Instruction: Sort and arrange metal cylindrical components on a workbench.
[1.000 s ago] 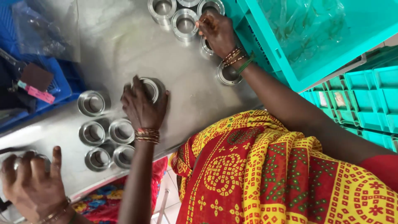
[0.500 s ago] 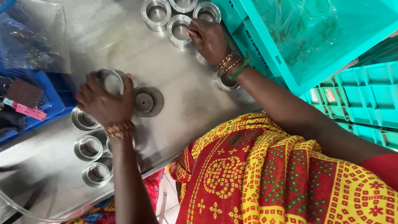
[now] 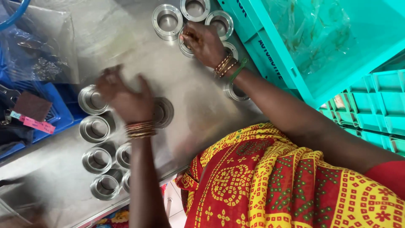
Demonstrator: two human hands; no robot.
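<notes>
— What was seen in the containers?

— A teal crate (image 3: 270,55) was set just to the right of the right hand (image 3: 204,42), and only a crumpled clear liner (image 3: 320,29) could be made out in it. More teal crates (image 3: 371,105) were stacked further right, their contents hidden. Out beyond the left hand (image 3: 124,95), to its left, a blue tray (image 3: 59,112) was filled with a brown pad (image 3: 31,105), a pink tag (image 3: 38,125) and a clear bag (image 3: 42,46).

— And how were the hands held?

— The left hand was blurred and held palm down over the steel tabletop (image 3: 198,105), fingers spread apart, with nothing seen in its grasp. A flat metal disc (image 3: 164,112) lay just to its right, partly covered by it, and a cup-shaped ring (image 3: 90,100) stood just by its fingertips on the left. Further rings (image 3: 96,128) were grouped beside its wrist.

— The right hand?

— It was stretched far forward, fingers bent and drawn together on the rim of a metal ring (image 3: 184,47). Whether that ring was truly gripped or only touched could not be told. Three like rings (image 3: 167,21) were stood just past its fingertips, and another ring (image 3: 234,90) was half hidden by its forearm.
</notes>
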